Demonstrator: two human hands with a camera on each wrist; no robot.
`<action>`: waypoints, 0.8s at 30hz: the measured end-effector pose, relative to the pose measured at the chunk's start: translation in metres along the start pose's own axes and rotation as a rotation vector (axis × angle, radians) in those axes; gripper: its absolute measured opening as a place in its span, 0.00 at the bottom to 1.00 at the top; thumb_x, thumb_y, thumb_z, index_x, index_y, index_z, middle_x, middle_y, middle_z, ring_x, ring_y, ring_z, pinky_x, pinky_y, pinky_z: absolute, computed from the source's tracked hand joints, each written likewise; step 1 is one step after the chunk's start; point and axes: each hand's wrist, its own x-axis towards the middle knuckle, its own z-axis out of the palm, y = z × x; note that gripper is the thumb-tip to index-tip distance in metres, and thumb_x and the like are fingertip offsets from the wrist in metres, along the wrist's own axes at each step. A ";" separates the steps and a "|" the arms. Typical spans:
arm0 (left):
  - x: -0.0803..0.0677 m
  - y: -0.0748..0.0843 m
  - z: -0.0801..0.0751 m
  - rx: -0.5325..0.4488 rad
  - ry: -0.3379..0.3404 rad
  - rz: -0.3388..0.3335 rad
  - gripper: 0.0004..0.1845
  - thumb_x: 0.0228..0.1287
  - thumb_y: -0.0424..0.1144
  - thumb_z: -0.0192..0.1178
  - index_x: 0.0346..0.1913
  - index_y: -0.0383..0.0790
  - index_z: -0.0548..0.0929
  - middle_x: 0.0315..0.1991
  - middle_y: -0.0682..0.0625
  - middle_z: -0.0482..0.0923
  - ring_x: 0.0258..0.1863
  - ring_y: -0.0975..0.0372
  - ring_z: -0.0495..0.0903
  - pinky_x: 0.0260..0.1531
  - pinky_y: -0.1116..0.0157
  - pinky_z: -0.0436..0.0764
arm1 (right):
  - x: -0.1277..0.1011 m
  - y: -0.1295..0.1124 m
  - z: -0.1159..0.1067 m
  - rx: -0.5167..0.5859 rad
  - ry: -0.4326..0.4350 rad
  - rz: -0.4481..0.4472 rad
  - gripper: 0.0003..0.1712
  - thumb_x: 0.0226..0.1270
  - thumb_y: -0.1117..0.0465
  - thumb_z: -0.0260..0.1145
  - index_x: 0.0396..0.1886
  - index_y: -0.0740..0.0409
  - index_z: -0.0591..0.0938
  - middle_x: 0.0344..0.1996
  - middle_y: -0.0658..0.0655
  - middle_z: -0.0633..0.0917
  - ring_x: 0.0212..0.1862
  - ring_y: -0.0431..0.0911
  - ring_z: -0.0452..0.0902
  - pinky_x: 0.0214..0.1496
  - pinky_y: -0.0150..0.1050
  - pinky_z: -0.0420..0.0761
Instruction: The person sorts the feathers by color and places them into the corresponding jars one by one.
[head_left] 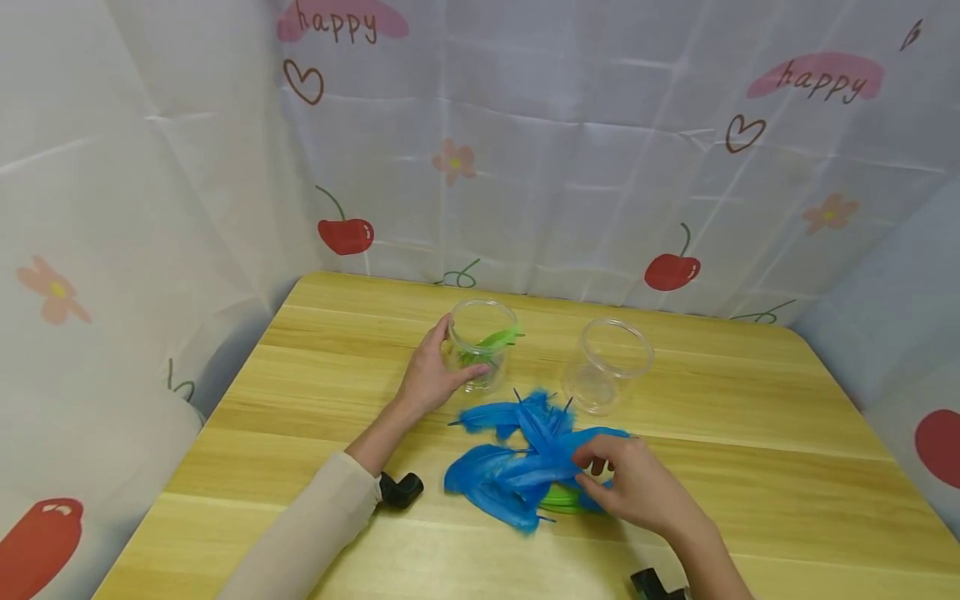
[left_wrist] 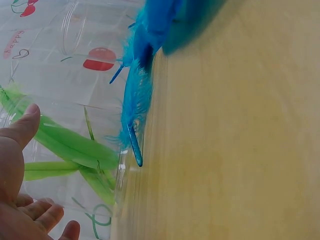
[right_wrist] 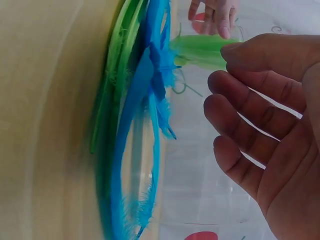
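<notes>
My left hand [head_left: 435, 371] holds a clear plastic cup [head_left: 483, 379] around its side, thumb at the front. Inside that cup lie several green feathers [left_wrist: 75, 145], one tip reaching the rim. My right hand [head_left: 637, 483] hovers over the right side of a pile of blue feathers [head_left: 487, 483], its fingers loosely bent. Nothing shows between the right fingertips [right_wrist: 217, 107]. Beneath the blue pile, more green feathers [head_left: 561, 500] are partly covered. From the right wrist, green feathers [right_wrist: 122, 40] appear pressed flat under the blue ones.
A second clear plastic cup [head_left: 617, 375] stands upright behind the pile, to the right of the held one. Everything sits on a wooden table [head_left: 300, 400]. A white printed curtain [head_left: 525, 192] hangs along the table's back edge and sides.
</notes>
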 end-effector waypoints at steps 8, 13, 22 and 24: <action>-0.001 0.000 0.000 0.007 0.001 -0.006 0.54 0.54 0.53 0.74 0.78 0.41 0.55 0.70 0.40 0.64 0.70 0.48 0.63 0.68 0.44 0.61 | -0.001 0.001 0.005 0.046 -0.083 0.023 0.05 0.60 0.66 0.73 0.36 0.55 0.87 0.31 0.47 0.85 0.32 0.35 0.75 0.32 0.35 0.80; -0.001 -0.001 0.000 0.008 0.002 -0.008 0.54 0.54 0.53 0.74 0.78 0.41 0.55 0.70 0.41 0.64 0.70 0.48 0.62 0.68 0.44 0.61 | -0.002 0.001 0.013 0.040 -0.109 0.003 0.06 0.57 0.68 0.73 0.34 0.56 0.87 0.30 0.43 0.83 0.29 0.33 0.73 0.30 0.32 0.78; 0.000 -0.001 0.000 0.009 0.002 -0.004 0.54 0.54 0.53 0.74 0.78 0.42 0.54 0.71 0.42 0.64 0.71 0.49 0.62 0.68 0.45 0.61 | -0.001 -0.001 0.023 0.017 -0.141 0.010 0.07 0.55 0.67 0.74 0.35 0.57 0.87 0.26 0.40 0.78 0.25 0.32 0.68 0.26 0.29 0.72; 0.000 0.000 0.000 0.011 0.001 -0.008 0.54 0.54 0.53 0.74 0.78 0.42 0.54 0.71 0.42 0.64 0.71 0.49 0.62 0.68 0.45 0.61 | 0.000 -0.001 0.025 0.014 -0.153 0.010 0.07 0.55 0.66 0.74 0.35 0.56 0.87 0.25 0.40 0.77 0.24 0.31 0.66 0.25 0.29 0.71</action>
